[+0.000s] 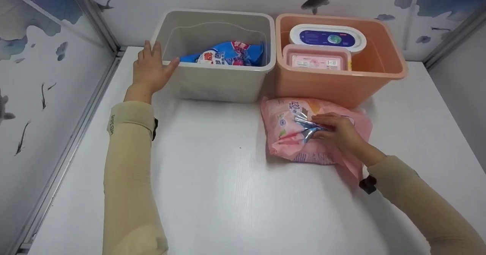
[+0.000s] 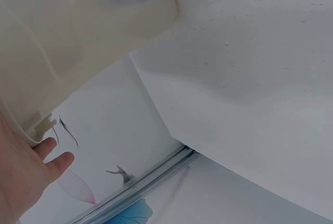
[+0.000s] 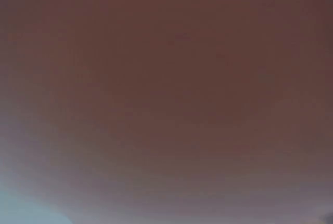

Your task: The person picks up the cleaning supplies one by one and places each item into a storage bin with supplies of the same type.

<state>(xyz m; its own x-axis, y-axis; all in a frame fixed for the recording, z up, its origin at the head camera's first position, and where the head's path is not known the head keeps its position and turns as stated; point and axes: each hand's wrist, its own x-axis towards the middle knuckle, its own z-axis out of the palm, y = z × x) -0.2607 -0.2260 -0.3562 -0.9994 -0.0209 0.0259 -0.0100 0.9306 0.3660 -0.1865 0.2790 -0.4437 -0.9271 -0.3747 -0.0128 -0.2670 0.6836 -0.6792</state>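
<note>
A crinkled, glossy pink bag point(image 1: 281, 133) is pinched by the right hand point(image 1: 340, 133); a smooth, tapered grey bin point(image 1: 218, 83) is touched by the spread left hand point(image 1: 150, 68).

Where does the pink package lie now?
In the head view, the pink package lies right of centre, under the right hand, in front of the orange bin.

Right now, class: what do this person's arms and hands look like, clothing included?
The left sleeve and right sleeve are beige; dark lettering marks the left cuff, and a small black piece shows beside each cuff. The left hand and right hand are bare.
</note>
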